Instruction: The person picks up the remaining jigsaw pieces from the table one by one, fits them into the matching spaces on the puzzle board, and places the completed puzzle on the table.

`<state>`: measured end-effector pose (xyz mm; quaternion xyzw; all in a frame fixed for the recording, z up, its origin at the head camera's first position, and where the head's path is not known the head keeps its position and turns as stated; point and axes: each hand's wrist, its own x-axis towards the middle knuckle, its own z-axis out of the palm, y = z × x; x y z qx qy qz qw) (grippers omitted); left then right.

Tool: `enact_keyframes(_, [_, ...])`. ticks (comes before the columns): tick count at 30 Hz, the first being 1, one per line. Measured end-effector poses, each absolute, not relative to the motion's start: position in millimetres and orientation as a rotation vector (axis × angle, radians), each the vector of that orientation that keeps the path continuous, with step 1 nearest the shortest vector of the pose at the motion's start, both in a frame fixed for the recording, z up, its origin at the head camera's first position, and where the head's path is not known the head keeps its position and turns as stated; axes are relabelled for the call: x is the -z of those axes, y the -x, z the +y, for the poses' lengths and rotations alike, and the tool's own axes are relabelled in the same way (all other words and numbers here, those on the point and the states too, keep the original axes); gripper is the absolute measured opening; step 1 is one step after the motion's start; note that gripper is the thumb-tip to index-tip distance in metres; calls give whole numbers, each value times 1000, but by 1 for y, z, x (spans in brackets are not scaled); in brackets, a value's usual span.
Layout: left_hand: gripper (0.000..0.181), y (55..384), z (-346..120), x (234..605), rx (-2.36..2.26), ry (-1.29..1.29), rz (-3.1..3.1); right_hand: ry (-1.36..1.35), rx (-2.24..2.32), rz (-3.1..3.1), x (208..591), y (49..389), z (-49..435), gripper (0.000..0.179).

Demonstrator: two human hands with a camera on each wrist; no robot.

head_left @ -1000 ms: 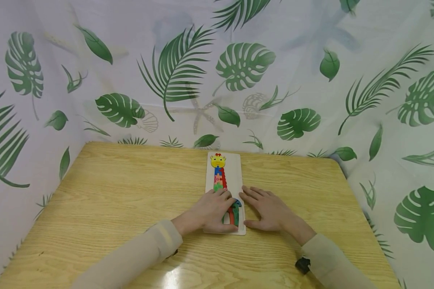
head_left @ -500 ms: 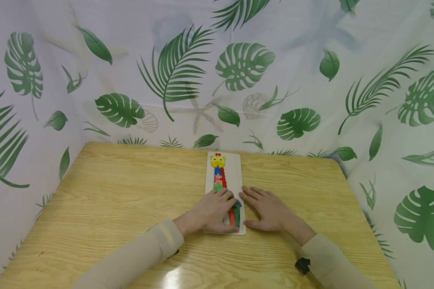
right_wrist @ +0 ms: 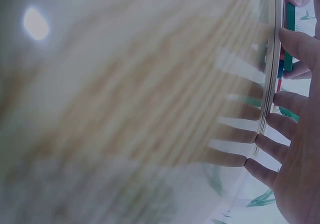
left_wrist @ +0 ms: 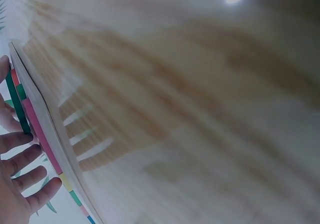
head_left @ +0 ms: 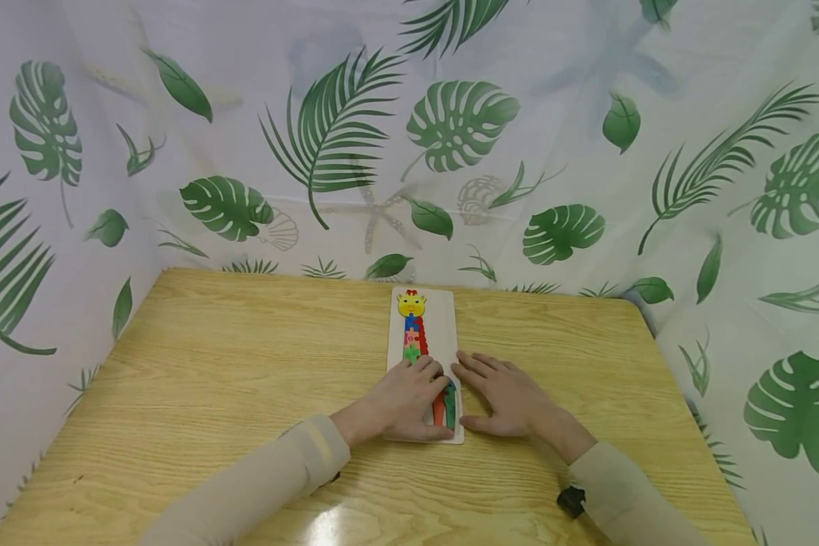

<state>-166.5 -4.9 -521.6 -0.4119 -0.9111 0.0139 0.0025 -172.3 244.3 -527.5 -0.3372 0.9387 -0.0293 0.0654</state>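
Observation:
A giraffe jigsaw puzzle board [head_left: 440, 318] lies on the wooden table. The yellow head piece [head_left: 412, 304] is at its far end, with blue, pink, green and red neck pieces below. My left hand [head_left: 406, 402] is over the near half, hiding most of the body. Between its thumb and a finger it pinches a dark green puzzle piece [left_wrist: 19, 104], which stands slightly proud of the other pieces. An orange-red leg piece [head_left: 439, 411] shows beside it. My right hand [head_left: 508, 396] rests at the board's right edge, fingers spread and fingertips touching that edge.
The wooden table [head_left: 246, 356] extends on both sides of the board. Behind it and at the sides hangs a white cloth [head_left: 382, 152] printed with green leaves. A dark strap piece [head_left: 572, 501] is on the right sleeve.
My left hand has shifted slightly right, and the green piece has moved a little right with it. My right hand and the board have stayed in place.

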Motion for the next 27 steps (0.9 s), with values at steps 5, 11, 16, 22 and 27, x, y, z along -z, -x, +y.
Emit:
enact_keyframes(5, [89, 168, -4, 525, -44, 1289, -2848, 1032, 94, 2838, 528, 173, 244, 88])
enact_keyframes(11, [88, 166, -2, 520, -48, 1297, -2839, 1043, 93, 2841, 527, 172, 244, 89])
enact_keyframes(16, [86, 164, -2, 517, -59, 1304, -2820, 1046, 96, 2840, 526, 172, 244, 88])
enact_keyframes(22, [86, 164, 0, 520, -92, 1299, -2803, 1039, 90, 2837, 527, 172, 245, 89])
enact_keyframes(27, [86, 165, 0, 522, -106, 1300, -2799, 1038, 91, 2842, 529, 173, 245, 89])
